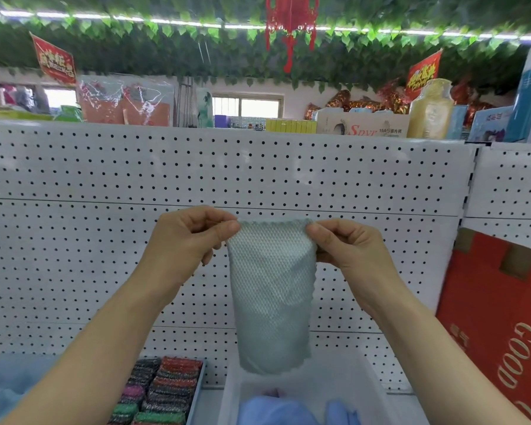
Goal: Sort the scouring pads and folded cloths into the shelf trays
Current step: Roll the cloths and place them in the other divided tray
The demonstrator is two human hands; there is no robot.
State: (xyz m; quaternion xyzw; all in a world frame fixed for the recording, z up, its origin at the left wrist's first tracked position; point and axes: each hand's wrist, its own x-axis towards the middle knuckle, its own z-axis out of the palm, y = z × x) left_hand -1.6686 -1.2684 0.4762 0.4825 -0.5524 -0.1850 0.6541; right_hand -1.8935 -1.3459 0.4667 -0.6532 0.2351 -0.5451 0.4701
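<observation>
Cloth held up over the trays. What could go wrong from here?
The pale green waffle-textured cloth hangs loose, pinched only at its top corners by the left hand and right hand; one slip may drop it crumpled. Glittery scouring pads sit just left of the white plastic tray holding blue cloths, so it might land in the wrong tray.
</observation>
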